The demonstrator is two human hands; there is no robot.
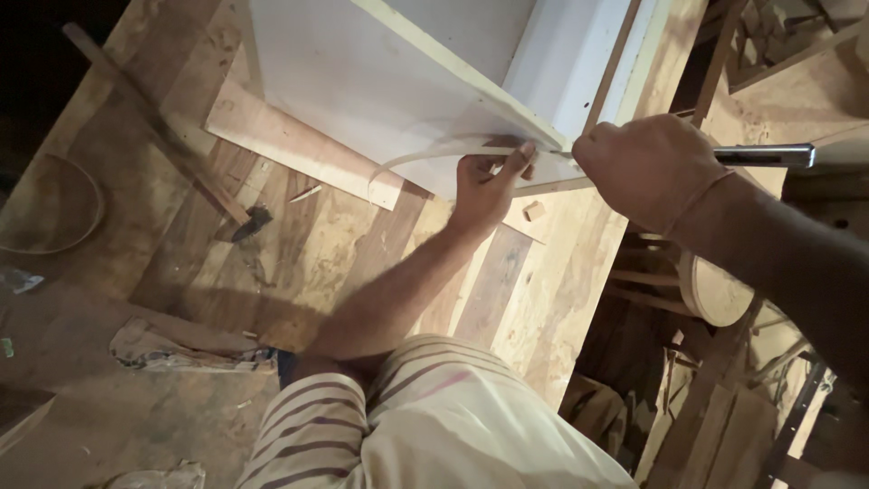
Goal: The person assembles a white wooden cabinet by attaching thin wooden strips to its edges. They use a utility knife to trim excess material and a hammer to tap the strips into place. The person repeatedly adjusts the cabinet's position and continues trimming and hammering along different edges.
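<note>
Your left hand (489, 186) pinches the curling pale edge strip (425, 156) against the white panel (380, 81) at 12 o'clock, steadying it; your right hand (647, 167), fisted at 2 o'clock, drives a metal-handled tool (765, 156) along that edge

I see my left hand (489, 186) pinching a pale strip (425, 156) at the white panel's (362, 81) edge, my right hand (647, 167) gripping a metal-handled tool (765, 156) there, above the wooden worktop (308, 244).
</note>
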